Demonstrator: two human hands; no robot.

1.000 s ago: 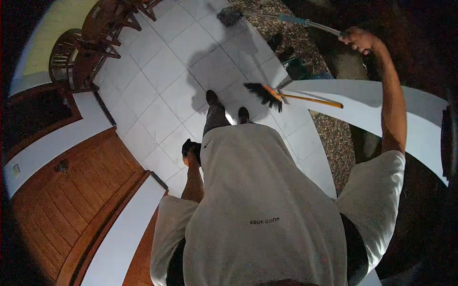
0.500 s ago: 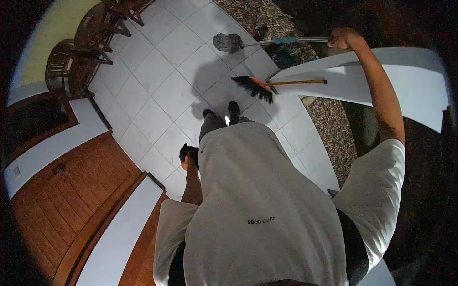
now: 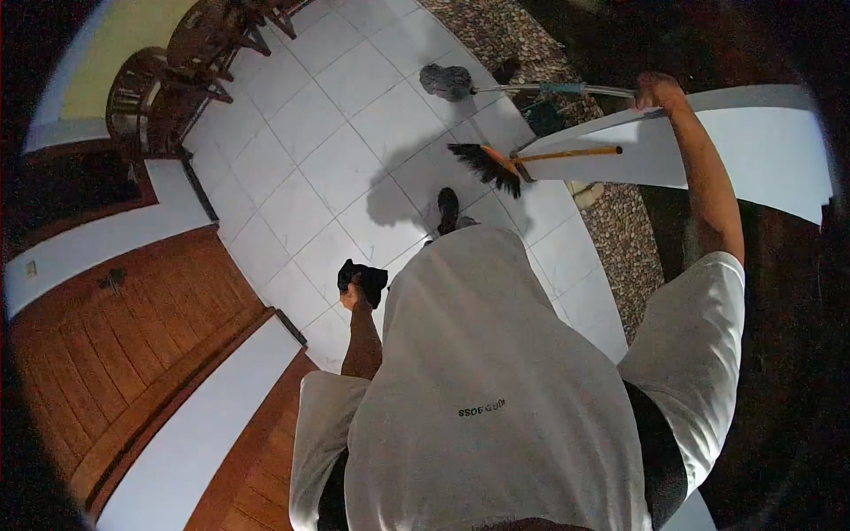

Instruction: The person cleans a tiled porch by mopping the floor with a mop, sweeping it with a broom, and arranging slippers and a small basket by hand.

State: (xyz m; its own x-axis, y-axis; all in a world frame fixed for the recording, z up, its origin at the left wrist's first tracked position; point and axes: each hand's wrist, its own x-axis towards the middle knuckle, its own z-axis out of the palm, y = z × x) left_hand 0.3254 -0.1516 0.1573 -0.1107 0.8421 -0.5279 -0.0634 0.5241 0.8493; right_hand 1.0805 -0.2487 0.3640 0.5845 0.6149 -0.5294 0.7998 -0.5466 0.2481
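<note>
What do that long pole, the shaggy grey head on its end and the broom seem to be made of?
Pole: probably smooth metal, since it gleams silvery; its blue section may be plastic.
Grey head: likely matt yarn or microfibre, judging by its shaggy, shineless surface.
Broom: black bristles, perhaps synthetic, fanning out in stiff-looking strands; the orange handle could be plastic or coated wood.

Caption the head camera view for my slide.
Right hand gripping a mop, left hand holding a black bundle, a broom beside a white wall.
</note>
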